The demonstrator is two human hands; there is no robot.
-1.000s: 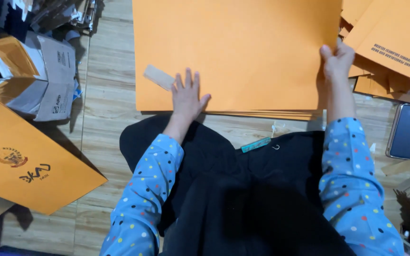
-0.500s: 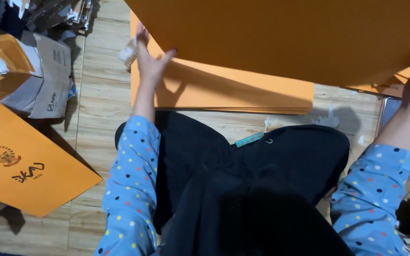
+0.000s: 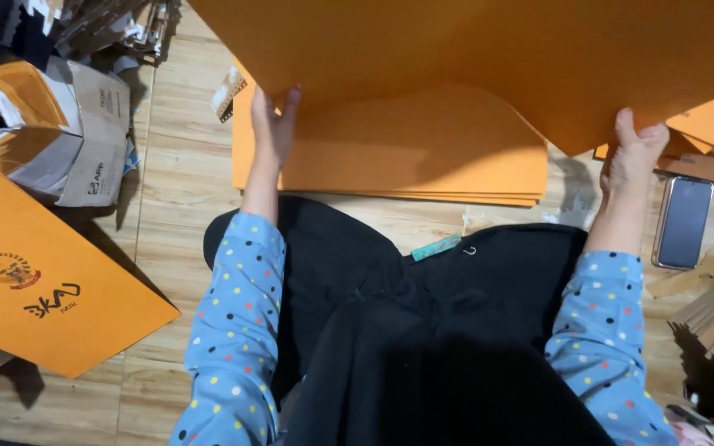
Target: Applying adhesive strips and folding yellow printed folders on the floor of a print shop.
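A seated person lifts a large orange sheet [image 3: 489,58] across the top of the frame, left hand [image 3: 273,124] and right hand [image 3: 634,153] each gripping its lower edge to keep it level. Below it, the orange stack [image 3: 406,161] lies on the wooden floor [image 3: 175,190]; a phone [image 3: 683,221] rests at right.

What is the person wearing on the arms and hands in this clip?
Both arms are in long light-blue sleeves dotted with small spots of black, red, yellow, white and orange, ending at the wrists. The left hand and the right hand are bare: no gloves, and no rings or watch that I can make out.
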